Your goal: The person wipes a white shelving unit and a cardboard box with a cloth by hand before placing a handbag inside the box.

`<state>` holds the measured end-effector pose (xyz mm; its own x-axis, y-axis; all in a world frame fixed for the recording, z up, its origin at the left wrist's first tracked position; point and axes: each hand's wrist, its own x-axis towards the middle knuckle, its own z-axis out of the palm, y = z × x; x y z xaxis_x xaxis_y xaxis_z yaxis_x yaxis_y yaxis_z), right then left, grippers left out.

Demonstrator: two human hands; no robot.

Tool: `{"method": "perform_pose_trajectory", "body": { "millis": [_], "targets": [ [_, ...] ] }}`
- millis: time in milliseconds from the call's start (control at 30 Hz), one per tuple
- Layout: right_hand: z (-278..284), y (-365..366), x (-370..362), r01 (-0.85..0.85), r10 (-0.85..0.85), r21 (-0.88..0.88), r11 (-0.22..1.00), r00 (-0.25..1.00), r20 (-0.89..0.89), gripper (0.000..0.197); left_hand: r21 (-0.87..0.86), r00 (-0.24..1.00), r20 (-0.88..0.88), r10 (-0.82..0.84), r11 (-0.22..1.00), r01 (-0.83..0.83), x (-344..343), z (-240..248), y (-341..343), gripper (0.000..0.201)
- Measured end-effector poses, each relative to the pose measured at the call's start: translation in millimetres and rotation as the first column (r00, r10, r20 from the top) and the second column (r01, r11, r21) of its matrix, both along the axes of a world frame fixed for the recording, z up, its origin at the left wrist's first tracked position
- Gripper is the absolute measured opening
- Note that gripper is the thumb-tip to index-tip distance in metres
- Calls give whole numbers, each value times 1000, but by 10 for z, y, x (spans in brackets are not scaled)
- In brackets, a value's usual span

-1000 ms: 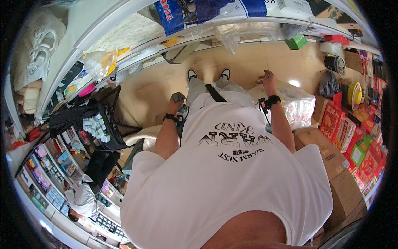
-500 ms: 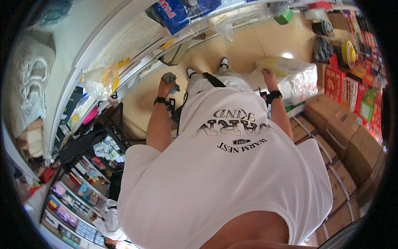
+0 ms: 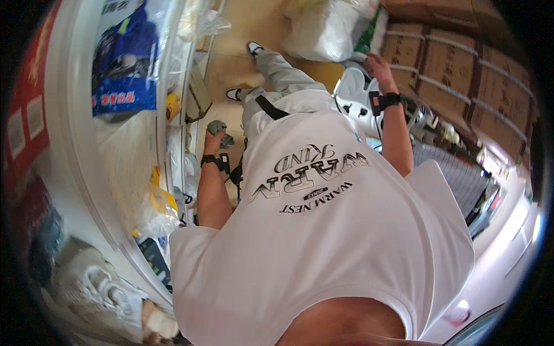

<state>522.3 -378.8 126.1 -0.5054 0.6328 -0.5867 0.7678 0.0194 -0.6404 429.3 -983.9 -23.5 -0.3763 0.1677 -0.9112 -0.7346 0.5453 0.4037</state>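
My left hand (image 3: 215, 139) is closed around a crumpled grey-green cloth (image 3: 217, 127), which hangs out past the fingers. It is beside the shelf edge on my left. My right hand (image 3: 379, 68) is held out to the right with its fingers loosely bent and nothing visible in them. Just below and left of it stands a white moulded plastic piece (image 3: 356, 99) with dark openings, perhaps a stool. A large bundle in clear plastic wrap (image 3: 329, 29) lies beyond the right hand.
Strapped cardboard boxes (image 3: 444, 69) are stacked on the right. Along the left runs a white shelf (image 3: 86, 167) with a blue plastic-wrapped package (image 3: 127, 63), yellow-and-clear bags (image 3: 158, 210) and white shoes (image 3: 107, 288). My feet stand on the beige tiled floor (image 3: 231, 63).
My body has turned to the right, so the boxes and the white plastic piece come into view. The cloth stays in my left hand. My right hand now hangs near the white piece.
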Motion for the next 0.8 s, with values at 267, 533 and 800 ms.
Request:
{"method": "perform_pose_trajectory", "body": {
  "millis": [267, 533, 800],
  "targets": [
    [612, 299, 746, 173, -160, 174, 969, 983, -90, 34, -101, 988, -157, 7, 995, -23, -693, 262, 267, 58],
    [437, 43, -86, -234, 218, 181, 955, 970, 106, 34, 27, 958, -251, 140, 990, -138, -464, -251, 16, 56],
    [140, 357, -1118, -524, 525, 123, 843, 851, 26, 32, -56, 922, -134, 363, 926, -373, 115, -20, 187, 49]
  ]
}}
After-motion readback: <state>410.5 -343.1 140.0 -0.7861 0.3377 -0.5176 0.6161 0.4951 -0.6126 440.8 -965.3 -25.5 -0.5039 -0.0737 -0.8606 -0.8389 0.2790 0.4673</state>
